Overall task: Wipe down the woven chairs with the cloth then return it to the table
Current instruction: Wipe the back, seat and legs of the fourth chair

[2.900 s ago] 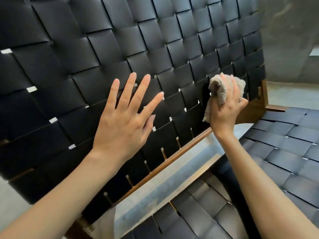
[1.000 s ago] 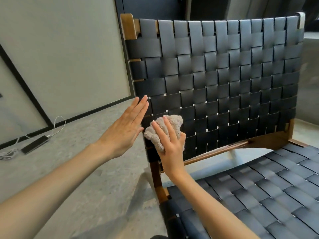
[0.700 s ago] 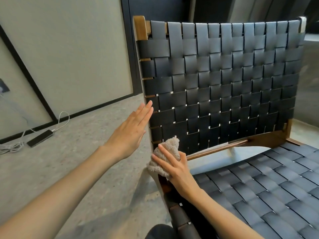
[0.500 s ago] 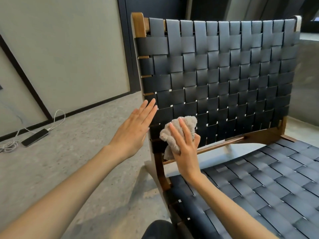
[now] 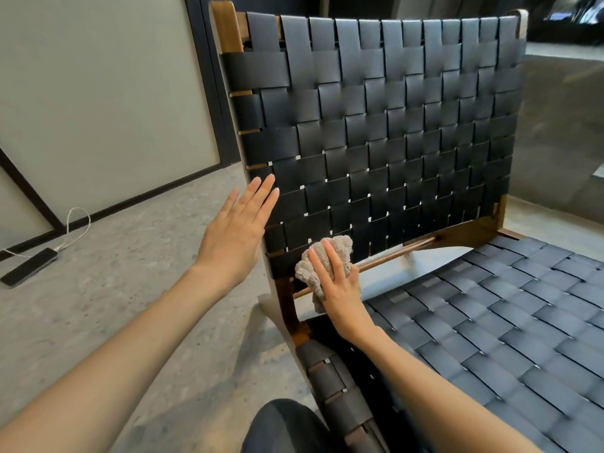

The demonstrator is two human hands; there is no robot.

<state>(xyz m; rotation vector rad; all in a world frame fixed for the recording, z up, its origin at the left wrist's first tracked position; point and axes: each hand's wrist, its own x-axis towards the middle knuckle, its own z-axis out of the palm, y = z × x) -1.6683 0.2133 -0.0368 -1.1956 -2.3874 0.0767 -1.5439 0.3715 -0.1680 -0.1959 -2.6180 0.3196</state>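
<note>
Right hand is clutching the bunched beige cloth, pressing it against the bottom left corner of the woven chair's backrest. Left hand is flat, fingers together, at the backrest's left edge.

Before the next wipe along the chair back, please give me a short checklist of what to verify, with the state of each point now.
1. Cloth held by right hand: ok.
2. Cloth pressed on the chair back, low left corner: ok.
3. Left hand empty, open, beside the frame edge: ok.
4. Left hand actually touching the frame: cannot tell.
5. Woven seat free of objects: ok.
6. Table for returning the cloth in view: not ok.
</note>
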